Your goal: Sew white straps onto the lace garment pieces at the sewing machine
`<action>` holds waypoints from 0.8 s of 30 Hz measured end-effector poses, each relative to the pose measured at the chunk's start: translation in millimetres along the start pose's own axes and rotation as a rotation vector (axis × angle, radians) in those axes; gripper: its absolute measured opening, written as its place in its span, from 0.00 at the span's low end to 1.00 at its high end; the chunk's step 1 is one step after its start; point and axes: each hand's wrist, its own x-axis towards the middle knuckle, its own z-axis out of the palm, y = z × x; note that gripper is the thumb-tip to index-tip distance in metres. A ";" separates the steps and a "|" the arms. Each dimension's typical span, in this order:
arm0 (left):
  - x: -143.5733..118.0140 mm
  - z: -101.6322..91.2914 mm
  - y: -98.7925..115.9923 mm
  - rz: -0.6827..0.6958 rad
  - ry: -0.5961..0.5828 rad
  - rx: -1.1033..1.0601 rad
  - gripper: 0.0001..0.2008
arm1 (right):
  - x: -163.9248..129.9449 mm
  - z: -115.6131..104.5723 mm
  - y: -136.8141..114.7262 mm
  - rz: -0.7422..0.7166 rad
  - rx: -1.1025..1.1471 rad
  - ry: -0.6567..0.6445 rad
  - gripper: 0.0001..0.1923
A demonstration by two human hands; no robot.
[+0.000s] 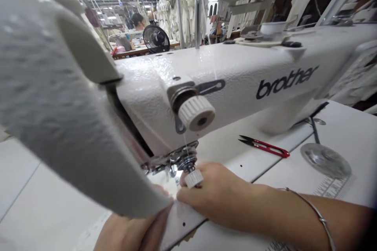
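A white sewing machine point(235, 74) fills the view, with its needle area low in the middle. My right hand point(215, 190) is beside the needle, fingers curled and thumb pressed in at the edge of a brightly lit piece of white fabric point(170, 189). A small white ribbed knob point(194, 179) covers part of those fingers. My left hand point(126, 232) lies in front of the needle area, at the bottom. Most of its fingers are hidden behind the machine's curved white front part point(88, 125), so their grip does not show. Pale lacy cloth point(94, 227) shows beside it.
Red-handled thread snips point(268, 148) lie on the white table point(356, 137), right of the needle. Near them is a clear round object point(326, 160) and a printed ruler scale point(330, 188). A black fan point(156, 39) and a person point(138, 23) are farther back.
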 end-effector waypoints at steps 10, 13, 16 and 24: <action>31.9 -11.6 -9.4 -0.001 0.013 0.037 0.10 | 10.2 9.0 13.0 0.042 -0.011 0.047 0.07; 36.1 -11.9 -9.3 0.001 0.016 0.024 0.09 | 15.9 9.8 21.2 0.037 0.019 0.051 0.09; 40.1 -13.0 -7.9 -0.029 0.023 0.008 0.09 | 16.2 11.1 26.3 0.007 0.054 0.079 0.11; 34.4 -12.5 -11.5 -0.139 -0.051 -0.032 0.11 | 10.9 11.8 26.4 0.126 0.224 0.077 0.08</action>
